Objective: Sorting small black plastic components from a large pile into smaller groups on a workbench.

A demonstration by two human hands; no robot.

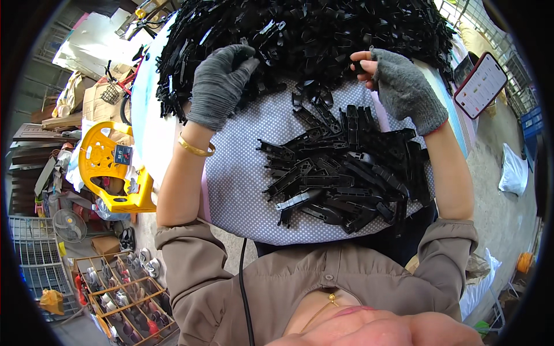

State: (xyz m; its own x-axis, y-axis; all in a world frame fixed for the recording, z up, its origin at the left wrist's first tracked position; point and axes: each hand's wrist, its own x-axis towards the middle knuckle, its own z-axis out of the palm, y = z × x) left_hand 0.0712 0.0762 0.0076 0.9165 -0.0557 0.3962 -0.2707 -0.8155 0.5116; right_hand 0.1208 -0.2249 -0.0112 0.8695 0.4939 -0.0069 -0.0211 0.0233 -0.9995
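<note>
A large heap of black plastic parts (306, 34) covers the far side of the table. Nearer to me, a smaller pile of long black plastic clip-like pieces (346, 173) lies on the dotted grey tablecloth (231, 179). My left hand (219, 86), in a grey knitted glove, is at the near left edge of the heap with thumb and fingers closed together; what they hold, if anything, is hidden. On the right, my right hand (401, 86) wears a grey glove with bare fingertips. Its fingers pinch a small black plastic part (358, 67), mostly covered by them.
A phone (480, 85) with a lit screen stands at the table's right edge. To the left are a yellow plastic chair (95, 153), a fan (69, 225) and a wooden shoe rack (124, 294). A white sack (513, 170) lies on the floor at right. A black cable (244, 288) hangs before my body.
</note>
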